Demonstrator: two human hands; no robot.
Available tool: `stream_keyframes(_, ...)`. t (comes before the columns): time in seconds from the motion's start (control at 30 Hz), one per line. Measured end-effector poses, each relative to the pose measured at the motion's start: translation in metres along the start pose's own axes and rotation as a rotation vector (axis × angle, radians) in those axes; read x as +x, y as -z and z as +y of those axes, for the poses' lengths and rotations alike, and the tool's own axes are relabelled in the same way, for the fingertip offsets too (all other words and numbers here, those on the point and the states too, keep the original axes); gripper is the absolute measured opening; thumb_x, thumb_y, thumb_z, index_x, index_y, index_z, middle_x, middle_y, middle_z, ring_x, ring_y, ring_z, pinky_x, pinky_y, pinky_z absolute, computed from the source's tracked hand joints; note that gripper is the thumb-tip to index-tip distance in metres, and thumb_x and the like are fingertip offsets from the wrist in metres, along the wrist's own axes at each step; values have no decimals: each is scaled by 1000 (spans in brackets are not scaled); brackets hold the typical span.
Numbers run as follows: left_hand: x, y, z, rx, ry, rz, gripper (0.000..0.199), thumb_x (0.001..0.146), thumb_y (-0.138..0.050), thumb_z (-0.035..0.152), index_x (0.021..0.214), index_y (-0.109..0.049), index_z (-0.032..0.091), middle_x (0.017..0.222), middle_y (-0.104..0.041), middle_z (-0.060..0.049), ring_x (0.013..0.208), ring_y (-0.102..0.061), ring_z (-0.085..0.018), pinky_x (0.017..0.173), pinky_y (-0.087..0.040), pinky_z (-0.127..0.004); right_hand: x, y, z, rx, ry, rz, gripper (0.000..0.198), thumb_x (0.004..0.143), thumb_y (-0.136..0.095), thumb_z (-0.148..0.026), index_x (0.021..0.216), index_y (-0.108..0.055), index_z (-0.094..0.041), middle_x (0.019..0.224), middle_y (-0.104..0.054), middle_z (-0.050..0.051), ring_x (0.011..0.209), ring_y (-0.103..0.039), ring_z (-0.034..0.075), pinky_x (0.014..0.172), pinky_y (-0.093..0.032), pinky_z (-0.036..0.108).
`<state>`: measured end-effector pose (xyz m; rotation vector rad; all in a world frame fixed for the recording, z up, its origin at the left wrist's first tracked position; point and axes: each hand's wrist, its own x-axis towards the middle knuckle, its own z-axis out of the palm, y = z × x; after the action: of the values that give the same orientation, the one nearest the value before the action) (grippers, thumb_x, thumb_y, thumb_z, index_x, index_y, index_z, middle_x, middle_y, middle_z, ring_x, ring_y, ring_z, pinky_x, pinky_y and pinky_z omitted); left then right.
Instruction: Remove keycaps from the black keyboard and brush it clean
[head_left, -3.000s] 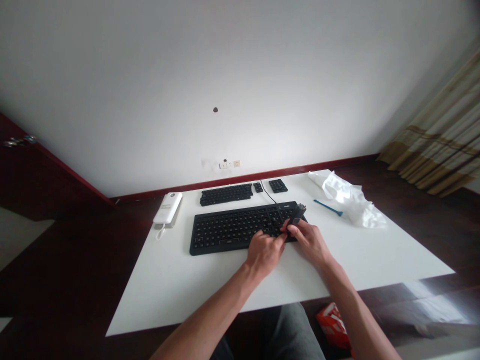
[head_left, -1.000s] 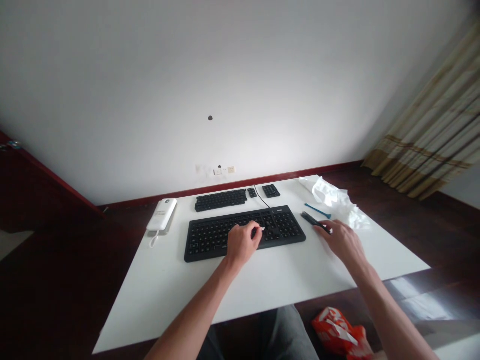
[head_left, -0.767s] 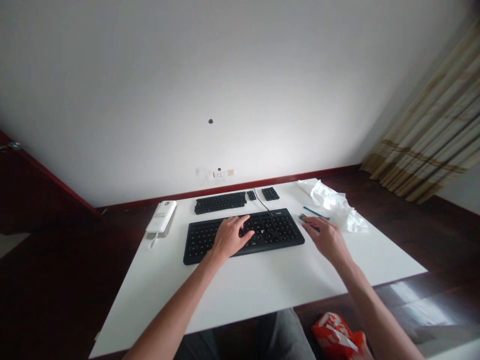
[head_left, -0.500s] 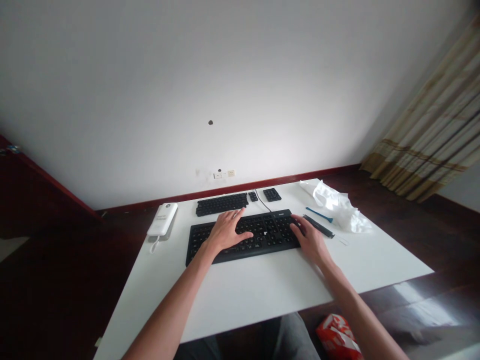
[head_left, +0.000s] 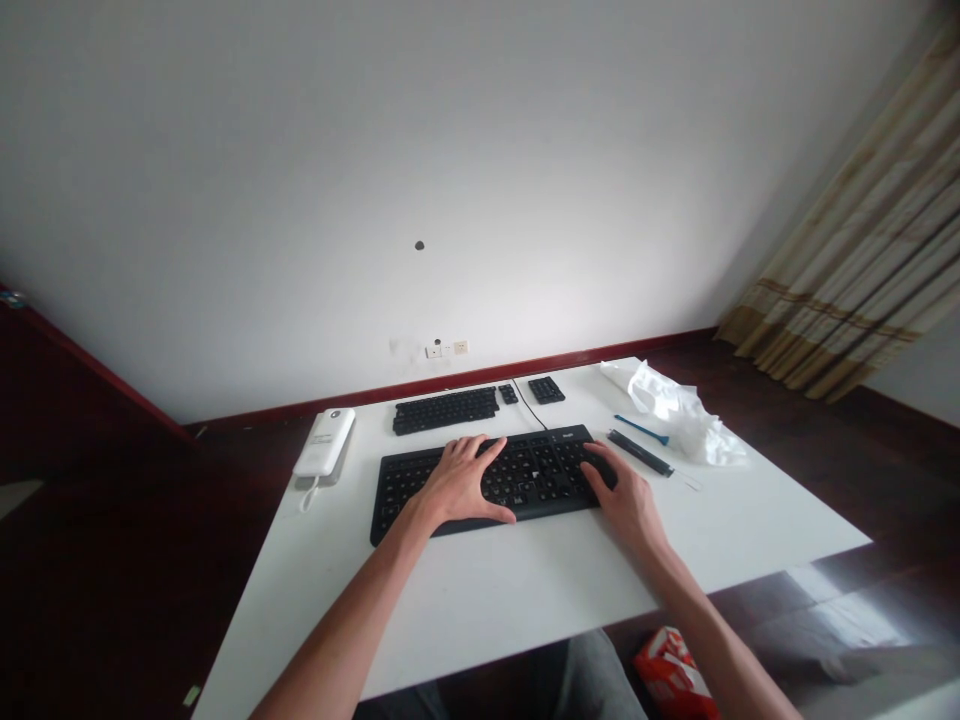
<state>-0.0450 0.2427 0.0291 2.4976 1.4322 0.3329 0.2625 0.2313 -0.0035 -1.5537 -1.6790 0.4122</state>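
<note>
A long, flat, black keyboard (head_left: 559,475), matte plastic with rounded corners and rows of pale-flecked studs, lies on a smooth white tabletop (head_left: 510,600). Taking the keyboard as the clock's centre, a toothed-edged slab of black keys (head_left: 446,408) sits at eleven, a small key cluster (head_left: 508,395) at twelve and a squarish number pad (head_left: 547,389) nearer one. A thin black cable (head_left: 531,405) runs from its far edge toward twelve. At two lie a slim blue tool (head_left: 642,430), a straight black bar (head_left: 641,453) and, further out, a crumpled, glossy white bag (head_left: 679,410). A rounded white block (head_left: 325,443) with a cord loop rests at ten.

The left hand (head_left: 461,485) spans the keyboard at nine, fingers spread wide toward its far edge, thumb at the near edge, the keyboard beneath. At three, the right hand (head_left: 622,490) has its thumb and forefinger parted over the keyboard's end; whether they grip it I cannot tell.
</note>
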Motion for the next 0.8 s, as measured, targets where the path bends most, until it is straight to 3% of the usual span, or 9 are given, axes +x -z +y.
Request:
stream_keyframes(0.13,-1,-1,1,6,7,44,119,68,-58,94,162,-37,23,155,-48,-17,139,-46,-39,117,-37,-53,12,6,-12,-5,223,-20,26,102,-56,-39,107,-76,-25,119,-76,10,116,-68,32,104,-53,51)
stream_keyframes(0.27,1,-2,2,5,25,103,96,86,-46,86,158,-44,22,148,-55,-16,132,-52,-35,112,-41,-49,37,10,-27,61,418,-317,23,102,-57,-34,106,-78,-27,111,-79,6,107,-72,28,98,-57,43)
stream_keyframes(0.53,3,-11,-2,11,28,188,67,102,-36,67,152,-49,24,140,-61,-12,126,-56,-30,106,-45,-46,75,9,-30,80,409,-603,22,98,-62,-36,98,-83,-27,111,-81,1,103,-75,26,98,-58,37)
stream_keyframes(0.8,7,-12,1,21,53,233,65,103,-38,64,145,-57,19,129,-66,-13,118,-59,-28,102,-48,-46,76,2,-35,19,407,-647,20,95,-67,-35,98,-85,-28,107,-81,2,100,-74,25,95,-57,36)
